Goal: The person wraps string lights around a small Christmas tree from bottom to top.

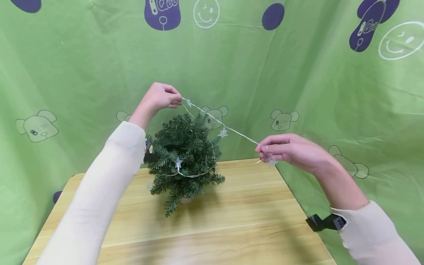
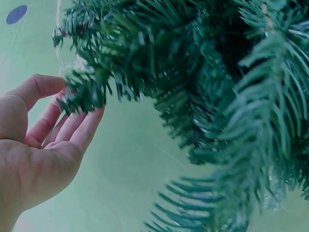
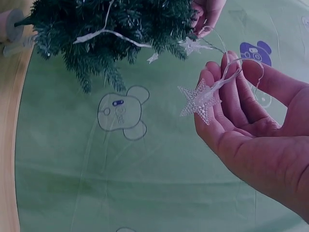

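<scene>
Between the fingertips [image 1: 265,148], star garland [image 1: 224,127]

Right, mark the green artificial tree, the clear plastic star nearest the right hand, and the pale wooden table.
Green artificial tree [image 1: 187,147], head view: middle foliage.
Clear plastic star [image 3: 200,103], right wrist view: centre.
Pale wooden table [image 1: 251,221], head view: tabletop surface.

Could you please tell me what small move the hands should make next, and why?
Probably lower the string of star lights onto the tree: the left hand and right hand hold one stretch raised between them, off the branches, while another stretch already crosses the tree's front.
</scene>
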The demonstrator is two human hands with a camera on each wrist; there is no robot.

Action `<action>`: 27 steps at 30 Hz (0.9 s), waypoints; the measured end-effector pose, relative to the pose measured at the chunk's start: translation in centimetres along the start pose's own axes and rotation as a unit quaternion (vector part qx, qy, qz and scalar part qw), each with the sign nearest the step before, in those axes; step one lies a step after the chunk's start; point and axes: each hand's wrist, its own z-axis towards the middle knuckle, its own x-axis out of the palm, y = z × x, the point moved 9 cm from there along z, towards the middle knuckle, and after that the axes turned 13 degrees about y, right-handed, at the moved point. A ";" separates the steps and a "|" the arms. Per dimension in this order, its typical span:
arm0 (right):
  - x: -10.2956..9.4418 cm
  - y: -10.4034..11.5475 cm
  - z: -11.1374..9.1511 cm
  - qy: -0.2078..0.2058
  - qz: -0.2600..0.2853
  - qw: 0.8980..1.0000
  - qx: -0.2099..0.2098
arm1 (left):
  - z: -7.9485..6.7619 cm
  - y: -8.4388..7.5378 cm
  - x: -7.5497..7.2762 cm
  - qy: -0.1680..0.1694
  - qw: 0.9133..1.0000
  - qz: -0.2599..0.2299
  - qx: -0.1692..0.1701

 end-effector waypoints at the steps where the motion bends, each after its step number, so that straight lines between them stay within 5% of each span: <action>1: 0.1 0.1 0.2 0.001 0.002 1.000 0.000 | 0.0 0.2 -0.1 0.002 1.000 -0.004 -0.001; 12: 1.3 0.8 1.9 0.002 0.020 1.000 -0.008 | -0.3 2.3 -0.6 0.013 0.997 -0.071 -0.013; 18: 1.6 1.1 2.0 0.006 0.028 0.999 -0.016 | 0.3 1.2 0.3 0.028 0.994 -0.109 0.007; 27: 1.9 1.4 2.5 0.005 0.037 0.999 -0.018 | 1.5 0.1 2.2 0.044 0.996 -0.079 0.012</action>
